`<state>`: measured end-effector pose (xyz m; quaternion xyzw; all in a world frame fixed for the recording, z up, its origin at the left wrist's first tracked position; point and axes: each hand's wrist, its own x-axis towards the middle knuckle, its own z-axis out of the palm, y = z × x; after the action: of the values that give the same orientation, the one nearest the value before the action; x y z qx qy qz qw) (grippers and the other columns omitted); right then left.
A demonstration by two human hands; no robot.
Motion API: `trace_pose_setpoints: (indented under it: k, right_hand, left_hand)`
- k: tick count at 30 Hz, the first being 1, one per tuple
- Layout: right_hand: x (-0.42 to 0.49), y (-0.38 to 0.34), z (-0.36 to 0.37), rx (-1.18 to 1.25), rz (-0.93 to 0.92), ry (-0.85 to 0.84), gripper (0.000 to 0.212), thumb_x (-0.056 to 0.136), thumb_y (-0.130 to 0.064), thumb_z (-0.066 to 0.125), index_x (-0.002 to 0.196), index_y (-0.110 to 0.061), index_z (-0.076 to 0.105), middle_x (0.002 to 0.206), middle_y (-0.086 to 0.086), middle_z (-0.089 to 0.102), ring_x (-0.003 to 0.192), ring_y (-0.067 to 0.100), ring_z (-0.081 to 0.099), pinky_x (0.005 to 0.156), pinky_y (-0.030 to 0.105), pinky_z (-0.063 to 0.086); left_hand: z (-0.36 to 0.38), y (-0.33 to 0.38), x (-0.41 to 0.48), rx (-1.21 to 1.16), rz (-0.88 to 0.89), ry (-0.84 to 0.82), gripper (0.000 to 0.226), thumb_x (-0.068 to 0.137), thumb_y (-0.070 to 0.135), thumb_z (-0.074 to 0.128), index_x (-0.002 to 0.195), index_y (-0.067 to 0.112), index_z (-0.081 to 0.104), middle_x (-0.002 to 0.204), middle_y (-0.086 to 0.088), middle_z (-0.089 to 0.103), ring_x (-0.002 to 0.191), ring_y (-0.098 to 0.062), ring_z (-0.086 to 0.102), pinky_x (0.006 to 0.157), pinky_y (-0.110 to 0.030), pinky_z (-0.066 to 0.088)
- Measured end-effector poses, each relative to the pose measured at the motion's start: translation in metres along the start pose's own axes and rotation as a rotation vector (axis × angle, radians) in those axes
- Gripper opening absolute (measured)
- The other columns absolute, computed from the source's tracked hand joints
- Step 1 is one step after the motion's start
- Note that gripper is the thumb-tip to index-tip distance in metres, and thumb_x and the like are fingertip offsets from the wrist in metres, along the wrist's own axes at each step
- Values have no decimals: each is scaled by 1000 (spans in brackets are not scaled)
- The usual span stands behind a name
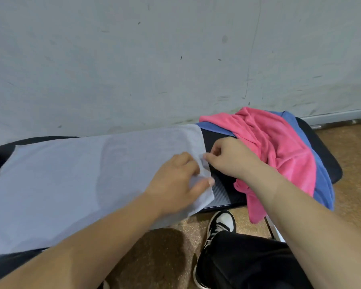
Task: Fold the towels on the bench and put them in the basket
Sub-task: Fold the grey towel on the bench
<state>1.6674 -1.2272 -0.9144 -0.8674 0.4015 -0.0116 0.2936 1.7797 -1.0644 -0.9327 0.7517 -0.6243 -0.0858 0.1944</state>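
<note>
Fold step on: grey towel [71, 184] flat on counter [325, 157]. L hand [175, 180] + R hand [231, 157] fingers pinching its right edge. Next: carry edge over leftward, corners matched.

Flat towel [61, 184] on the bench [222, 193], left; heaped towels [279, 147] at its right end; wall [133, 59] behind.

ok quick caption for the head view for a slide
Left hand and right hand pinch the edge of a pale blue towel spread on a black bench.

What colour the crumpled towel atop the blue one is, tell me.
The crumpled towel is pink; head view.
</note>
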Motion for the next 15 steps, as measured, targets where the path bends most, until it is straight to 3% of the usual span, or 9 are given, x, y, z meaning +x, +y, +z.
trace_pose_setpoints:
  k: [2,5,7,10,12,13,15]
  right_hand:
    - [-1,-1,5,-76,21,-72,31,85,-50,71,72,-23,66,77,-7,68,78,18,64,71,36,55]
    - [-5,-2,7,-78,29,-93,33,84,-55,70,73,-24,66,78,-8,67,78,17,63,75,39,57]
    - [-8,1,7,-47,15,-74,34,87,-56,68,73,-25,65,78,-9,66,77,15,62,72,36,54]
    - [-10,5,7,2,1,-52,33,90,-52,65,74,-23,67,78,-9,68,76,15,62,70,33,50]
    - [-10,7,7,25,-7,-40,31,90,-50,66,75,-22,67,79,-8,69,78,17,64,73,34,52]
    - [-10,7,6,26,-10,-40,30,90,-48,66,75,-23,68,79,-7,69,79,17,64,74,35,53]
    - [-10,7,6,15,-19,-37,27,90,-47,67,78,-24,68,80,-9,68,81,17,65,75,36,54]
  left_hand:
    - [5,13,-21,100,46,-52,56,82,73,53,87,18,61,92,3,54,87,-20,52,76,-35,44]
    - [13,16,-31,104,52,-65,36,84,57,61,85,20,59,88,4,55,83,-21,55,72,-39,49]
    - [4,20,-30,-144,-74,-88,26,91,43,65,83,19,62,82,7,57,77,-14,55,72,-33,49]
    - [-12,18,-28,-541,-376,-154,29,101,35,60,82,13,65,70,7,57,62,-4,49,65,-22,45]
    - [-20,9,-29,-536,-443,-113,22,104,29,55,95,15,69,79,7,66,70,-6,60,74,-27,53]
    - [-21,3,-30,-425,-433,-73,16,103,26,56,104,18,70,90,7,70,81,-10,65,81,-31,55]
    - [-18,-6,-33,-167,-331,-26,27,100,27,59,125,21,65,119,5,66,110,-16,62,96,-29,49]
